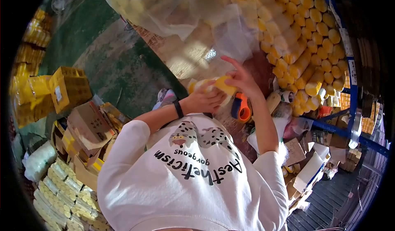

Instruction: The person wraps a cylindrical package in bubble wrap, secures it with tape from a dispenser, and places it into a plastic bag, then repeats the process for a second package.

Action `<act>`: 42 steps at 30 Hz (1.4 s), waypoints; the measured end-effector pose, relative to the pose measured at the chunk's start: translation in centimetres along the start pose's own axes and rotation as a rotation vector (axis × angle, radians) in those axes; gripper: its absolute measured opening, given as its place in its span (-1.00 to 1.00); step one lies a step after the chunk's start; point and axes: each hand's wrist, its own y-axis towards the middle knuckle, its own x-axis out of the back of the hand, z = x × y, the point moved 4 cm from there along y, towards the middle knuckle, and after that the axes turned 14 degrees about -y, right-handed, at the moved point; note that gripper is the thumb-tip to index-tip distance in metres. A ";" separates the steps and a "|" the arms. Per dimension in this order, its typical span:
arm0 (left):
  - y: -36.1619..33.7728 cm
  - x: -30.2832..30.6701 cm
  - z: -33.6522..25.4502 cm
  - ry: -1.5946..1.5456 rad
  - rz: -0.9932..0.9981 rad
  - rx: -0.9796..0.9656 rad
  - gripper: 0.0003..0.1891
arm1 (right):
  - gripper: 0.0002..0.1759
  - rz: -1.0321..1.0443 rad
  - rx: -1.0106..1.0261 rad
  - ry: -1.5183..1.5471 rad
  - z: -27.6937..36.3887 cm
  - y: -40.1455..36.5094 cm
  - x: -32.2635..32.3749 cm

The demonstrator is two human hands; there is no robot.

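Observation:
My left hand (205, 99), with a dark band at its wrist, is closed around a small yellow-and-white roll (224, 85) in front of my chest. Beside the roll's right end is my right hand (242, 79), its index finger stretched out and the other fingers apart. Its thumb side overlaps the yellow end. Just below lies an orange and blue tape dispenser (242, 111). Beyond my hands, clear plastic wrapping (234, 41) spreads over a brown work surface (173, 52); part of it looks blurred and see-through.
A tall pile of yellow-ended rolls (317, 37) fills the right, beside a blue metal rack (352, 87). Plastic-wrapped pale rolls (144, 4) lie at the far end. Open cardboard boxes (88, 124) and a yellow-taped carton (70, 89) stand left; more wrapped stacks (66, 194) sit lower left.

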 end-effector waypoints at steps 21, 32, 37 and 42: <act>0.3 0.2 0.2 0.061 0.005 -0.047 -0.64 | -0.15 -0.031 0.080 -0.113 1.4 -1.2 1.0; 1.3 4.4 2.0 -0.655 -0.054 0.244 -0.91 | -0.10 -0.283 0.232 0.242 -5.0 -2.3 -3.2; 3.0 3.2 7.2 -1.245 -0.060 0.915 -0.87 | -0.07 -0.265 0.313 0.327 -7.5 -1.8 -3.0; 6.4 3.3 8.5 -1.487 0.577 1.163 -0.78 | 0.01 -0.193 0.477 0.461 -6.3 -2.1 -2.9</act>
